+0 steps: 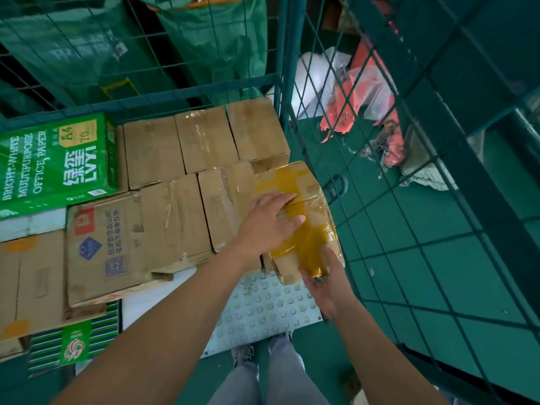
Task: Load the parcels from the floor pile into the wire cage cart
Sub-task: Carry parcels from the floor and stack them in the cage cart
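Observation:
A cardboard parcel wrapped in yellow tape (304, 200) lies at the right end of the load inside the green wire cage cart (280, 83). My left hand (268, 220) presses flat on the parcel's top with straight fingers. My right hand (324, 282) holds its near end from below, fingers hidden under the box. Several brown cardboard boxes (204, 141) are packed in two rows beside it. The floor pile is out of view.
A green office paper box (55, 162) and a printed carton (108, 247) lie at the left. The cart's studded metal floor plate (263, 311) shows near my feet. The open wire door (438, 200) stands at the right. Plastic bags (359, 97) lie on the green floor beyond.

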Tool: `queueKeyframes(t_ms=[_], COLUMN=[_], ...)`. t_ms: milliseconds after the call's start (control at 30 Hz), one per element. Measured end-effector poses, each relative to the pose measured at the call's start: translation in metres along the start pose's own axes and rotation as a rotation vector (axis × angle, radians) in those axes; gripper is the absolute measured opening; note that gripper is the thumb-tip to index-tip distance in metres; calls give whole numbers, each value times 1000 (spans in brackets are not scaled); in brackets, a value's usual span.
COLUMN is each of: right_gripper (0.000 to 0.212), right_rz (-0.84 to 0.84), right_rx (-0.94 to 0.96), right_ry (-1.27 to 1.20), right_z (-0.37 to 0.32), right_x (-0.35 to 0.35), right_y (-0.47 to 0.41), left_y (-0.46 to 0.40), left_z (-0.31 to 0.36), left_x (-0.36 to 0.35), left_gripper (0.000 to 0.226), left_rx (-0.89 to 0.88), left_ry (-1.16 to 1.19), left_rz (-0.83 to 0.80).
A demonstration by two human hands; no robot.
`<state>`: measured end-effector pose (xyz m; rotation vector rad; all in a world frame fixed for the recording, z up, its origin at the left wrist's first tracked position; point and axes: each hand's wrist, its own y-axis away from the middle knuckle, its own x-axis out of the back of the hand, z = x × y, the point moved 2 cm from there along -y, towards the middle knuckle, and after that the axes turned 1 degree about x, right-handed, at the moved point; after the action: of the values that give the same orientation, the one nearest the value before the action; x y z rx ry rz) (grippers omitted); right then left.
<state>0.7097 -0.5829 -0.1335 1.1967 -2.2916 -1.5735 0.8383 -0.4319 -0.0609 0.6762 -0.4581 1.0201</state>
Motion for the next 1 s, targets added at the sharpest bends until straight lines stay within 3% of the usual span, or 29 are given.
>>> queueKeyframes(t_ms=[267, 367, 500, 567, 700, 867, 1000], right_gripper=[42, 32, 49, 57, 62, 62, 48], right_rz=[63, 52, -97, -108, -80, -81, -15], right_rx=[-38, -42, -22, -59, -51, -117, -141], right_ry=[53, 63, 91, 163, 363, 461, 492], right_z=[-12, -13, -15, -17, -12, -5, 3], right_x=[-14, -19, -38, -53, -56, -44, -38], right_y=[-69, -94, -134, -148, -170, -185, -189], left_y=[-60, -78, -81, -76, -70, -74, -74], left_z=[-21, -36, -65, -88, -119, -137, -149], left_x=[-32, -50, -94, -120, -141, -154, -164], left_gripper=[55, 54, 44, 44, 56, 56, 61], left_rx=[-40, -40, -108, -55, 152, 177, 253], left_ry=[-139, -192, -230, -224, -74, -51, -64], left_rz=[48, 61, -77, -134, -92, -108, -150])
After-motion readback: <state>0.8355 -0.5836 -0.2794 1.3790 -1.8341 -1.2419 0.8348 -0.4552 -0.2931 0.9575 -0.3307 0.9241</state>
